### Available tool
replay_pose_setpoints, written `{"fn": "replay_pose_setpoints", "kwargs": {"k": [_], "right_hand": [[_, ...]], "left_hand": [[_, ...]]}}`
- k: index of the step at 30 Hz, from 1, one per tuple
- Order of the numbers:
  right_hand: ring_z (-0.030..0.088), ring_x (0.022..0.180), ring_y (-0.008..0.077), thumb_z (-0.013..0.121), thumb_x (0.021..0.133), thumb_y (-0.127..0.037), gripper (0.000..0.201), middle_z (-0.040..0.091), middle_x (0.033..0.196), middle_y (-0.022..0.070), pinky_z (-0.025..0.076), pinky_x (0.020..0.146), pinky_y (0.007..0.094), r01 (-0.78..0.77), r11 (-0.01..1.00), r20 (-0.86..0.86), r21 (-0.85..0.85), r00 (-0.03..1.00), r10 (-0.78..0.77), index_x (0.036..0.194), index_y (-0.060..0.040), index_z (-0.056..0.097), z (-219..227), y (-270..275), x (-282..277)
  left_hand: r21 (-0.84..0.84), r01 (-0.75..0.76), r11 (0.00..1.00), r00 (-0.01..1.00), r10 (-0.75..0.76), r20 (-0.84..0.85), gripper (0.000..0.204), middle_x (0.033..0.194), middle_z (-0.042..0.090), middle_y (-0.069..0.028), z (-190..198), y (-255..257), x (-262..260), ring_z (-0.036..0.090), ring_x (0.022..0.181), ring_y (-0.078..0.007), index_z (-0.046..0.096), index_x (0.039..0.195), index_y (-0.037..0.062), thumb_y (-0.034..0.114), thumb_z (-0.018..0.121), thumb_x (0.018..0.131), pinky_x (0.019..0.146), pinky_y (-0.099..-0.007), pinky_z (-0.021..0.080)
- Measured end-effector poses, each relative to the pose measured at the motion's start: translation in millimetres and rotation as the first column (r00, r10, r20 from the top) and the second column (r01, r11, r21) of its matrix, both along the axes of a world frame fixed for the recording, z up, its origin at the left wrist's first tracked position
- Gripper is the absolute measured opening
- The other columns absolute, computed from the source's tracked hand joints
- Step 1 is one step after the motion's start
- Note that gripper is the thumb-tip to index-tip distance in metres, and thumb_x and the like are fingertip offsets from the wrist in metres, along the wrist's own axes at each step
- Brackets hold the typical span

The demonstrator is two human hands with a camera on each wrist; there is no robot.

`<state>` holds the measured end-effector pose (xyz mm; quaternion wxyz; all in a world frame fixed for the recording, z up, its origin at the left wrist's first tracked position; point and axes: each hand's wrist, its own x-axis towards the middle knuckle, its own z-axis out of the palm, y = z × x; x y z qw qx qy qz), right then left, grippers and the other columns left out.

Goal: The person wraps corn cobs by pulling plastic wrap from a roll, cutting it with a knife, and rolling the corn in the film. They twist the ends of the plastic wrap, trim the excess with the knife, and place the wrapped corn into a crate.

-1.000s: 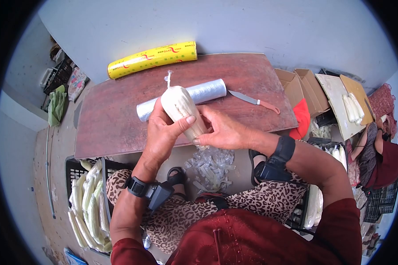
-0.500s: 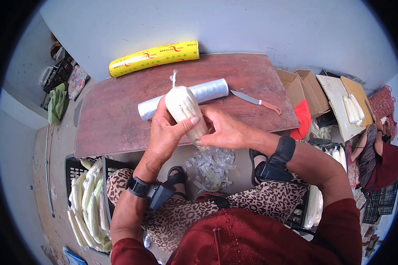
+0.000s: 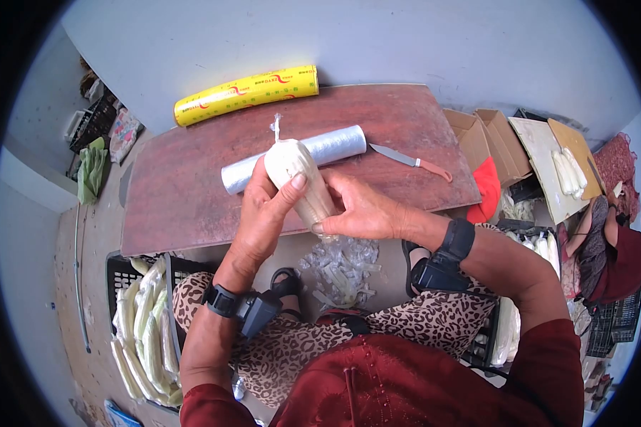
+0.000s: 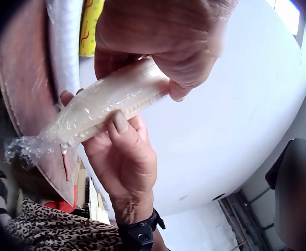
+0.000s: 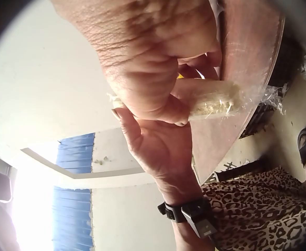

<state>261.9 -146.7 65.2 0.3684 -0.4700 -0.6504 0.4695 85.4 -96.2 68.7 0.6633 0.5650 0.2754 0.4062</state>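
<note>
Left hand (image 3: 260, 224) has slid its thumb up the wrapped vegetable (image 3: 312, 202), gripped with the right hand (image 3: 365, 209) over the table (image 3: 181, 192) edge; its long axis slants away leftward, twisted end farthest, partly hiding the silver roll (image 3: 336, 145)

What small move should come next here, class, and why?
Probably the right hand should gather and twist the loose film at the near end of the wrapped produce. There the film trails crumpled and loose, whereas the far end has a twisted tail, and the left hand also holds the produce, so it could steady it.
</note>
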Motion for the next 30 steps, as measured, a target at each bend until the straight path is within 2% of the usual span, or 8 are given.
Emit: {"fn": "replay_pose_setpoints", "kwargs": {"k": [4,7,19,22,25,28,30], "right_hand": [[0.06,0.1,0.0251,0.071,0.07,-0.016,0.063,0.06,0.108,0.02,0.049,0.086,0.0355,0.007,0.999,-0.03,0.036,1.0,-0.005,0.122,0.0088,0.045,-8,3,1],[0.06,0.102,0.0259,0.071,0.071,-0.016,0.065,0.059,0.11,0.0208,0.049,0.088,0.0355,0.004,1.0,-0.014,-0.001,1.0,-0.004,0.124,0.0089,0.044,-7,3,3],[0.061,0.099,0.0254,0.07,0.073,-0.018,0.064,0.06,0.108,0.0203,0.05,0.086,0.0356,0.011,1.0,0.035,0.003,0.999,-0.011,0.126,0.0059,0.042,-1,0,5],[0.049,0.121,0.0223,0.067,0.079,-0.005,0.073,0.047,0.128,0.0144,0.043,0.101,0.0372,-0.055,0.989,0.016,-0.135,0.998,0.058,0.14,0.0012,0.028,7,-2,6],[0.062,0.095,0.0239,0.071,0.074,-0.019,0.063,0.061,0.105,0.0201,0.05,0.084,0.0343,-0.023,0.999,-0.022,0.028,0.999,0.023,0.124,0.006,0.043,-6,3,8],[0.062,0.096,0.0227,0.07,0.075,-0.019,0.063,0.062,0.106,0.0194,0.05,0.084,0.0339,-0.058,0.998,-0.034,-0.004,0.998,0.058,0.126,0.0058,0.042,-4,3,13],[0.062,0.098,0.0215,0.071,0.077,-0.019,0.064,0.062,0.108,0.0189,0.05,0.085,0.0337,-0.086,0.995,-0.104,-0.043,0.991,0.081,0.128,0.0059,0.041,5,1,16]], "left_hand": [[0.002,-0.01,1.0,1.0,0.01,0.02,0.055,0.12,0.055,-0.0078,0,-1,-1,0.051,0.113,-0.0167,0.043,0.133,0.0039,0.028,0.066,0.089,0.099,-0.0335,0.039],[0.006,-0.003,1.0,1.0,0.003,0.024,0.056,0.122,0.055,-0.0079,3,-1,-1,0.05,0.115,-0.0167,0.043,0.133,0.0036,0.028,0.066,0.089,0.1,-0.0339,0.038],[0.035,-0.02,0.999,1.0,0.02,0.013,0.055,0.121,0.056,-0.0079,0,2,-2,0.051,0.114,-0.0166,0.044,0.133,0.0028,0.032,0.063,0.091,0.1,-0.0333,0.039],[-0.012,-0.012,1.0,0.999,0.012,0.035,0.054,0.12,0.056,-0.0077,2,1,-3,0.052,0.113,-0.0149,0.044,0.133,0.0025,0.034,0.061,0.092,0.097,-0.0318,0.041],[-0.001,0.002,1.0,0.999,-0.002,0.039,0.053,0.12,0.056,-0.0074,2,1,-5,0.053,0.112,-0.0143,0.044,0.133,0.0023,0.036,0.058,0.094,0.095,-0.0315,0.043],[-0.03,-0.011,0.999,0.995,0.014,0.102,0.053,0.12,0.056,-0.0073,3,1,-4,0.054,0.111,-0.0152,0.045,0.132,0.0019,0.041,0.054,0.096,0.094,-0.0323,0.044],[-0.038,0.018,0.999,0.989,-0.013,0.144,0.056,0.12,0.057,-0.007,2,2,-5,0.055,0.11,-0.0157,0.046,0.131,0.0024,0.047,0.049,0.096,0.094,-0.033,0.044]]}}
